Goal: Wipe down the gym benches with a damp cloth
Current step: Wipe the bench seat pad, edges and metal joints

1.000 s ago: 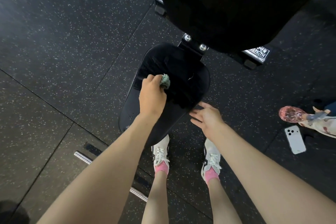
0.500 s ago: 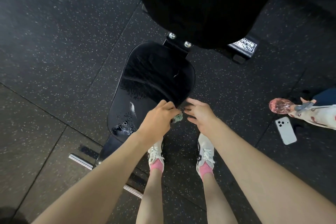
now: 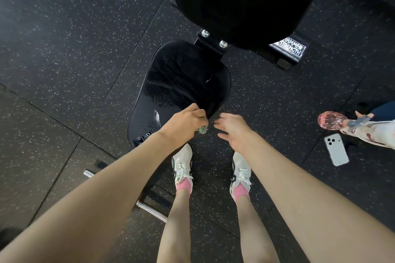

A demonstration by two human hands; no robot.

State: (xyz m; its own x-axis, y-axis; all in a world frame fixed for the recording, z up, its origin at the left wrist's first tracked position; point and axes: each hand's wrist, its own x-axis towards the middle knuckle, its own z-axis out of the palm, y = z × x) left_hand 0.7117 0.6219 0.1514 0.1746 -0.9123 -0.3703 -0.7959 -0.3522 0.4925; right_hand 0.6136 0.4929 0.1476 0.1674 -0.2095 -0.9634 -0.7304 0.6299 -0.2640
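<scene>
A black padded bench seat lies below me, glossy with wet streaks and droplets near its front end. The black back pad rises above it at the top of the view. My left hand grips a small bunched green cloth at the seat's near right edge. My right hand hovers just right of the cloth with fingers relaxed and spread, holding nothing, over the floor beside the seat.
Speckled black rubber floor all around. A chrome bar of the bench frame runs by my left foot. A pink spray bottle and a white phone lie at the right, beside another person's hand and sleeve.
My left hand swept the cloth from the upper middle of the seat down to its near right edge, leaving wet streaks. My right hand stayed beside the seat's edge.
</scene>
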